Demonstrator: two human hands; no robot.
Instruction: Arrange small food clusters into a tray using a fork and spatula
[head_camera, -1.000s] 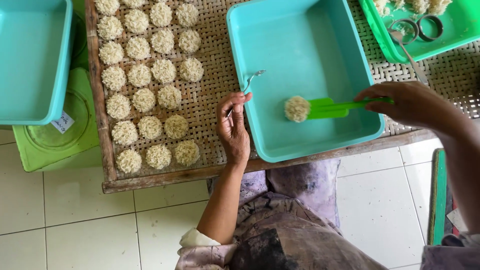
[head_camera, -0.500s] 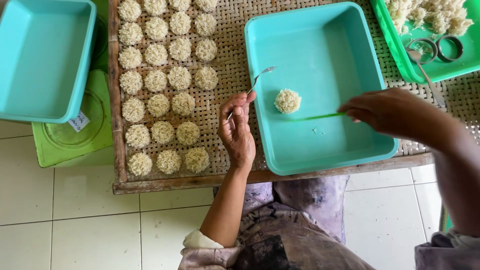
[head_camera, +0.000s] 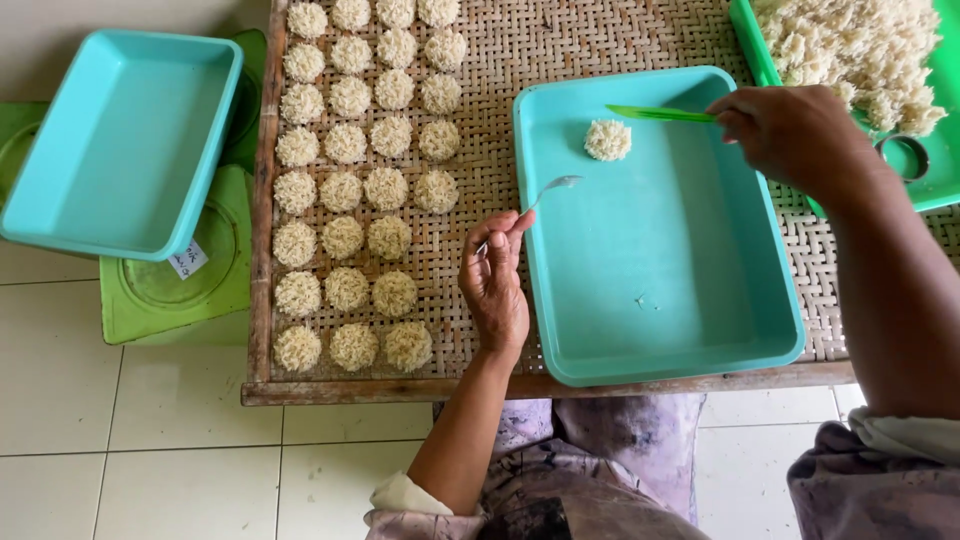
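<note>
Now mid-transfer, by the look of it: noodle disc (head_camera: 608, 140) resting alone on the floor of the turquoise tray (head_camera: 660, 370), just off the tip of the green spatula (head_camera: 660, 114), touching or barely apart. Spatula pinched in the right hand (head_camera: 790, 135), disc to the left of that grip. Left hand (head_camera: 495, 285) closed on a small spoon (head_camera: 545, 192), disc up and right of it. Calls for carrying the disc over to the rows of discs (head_camera: 360, 190) on the woven mat (head_camera: 600, 40).
</note>
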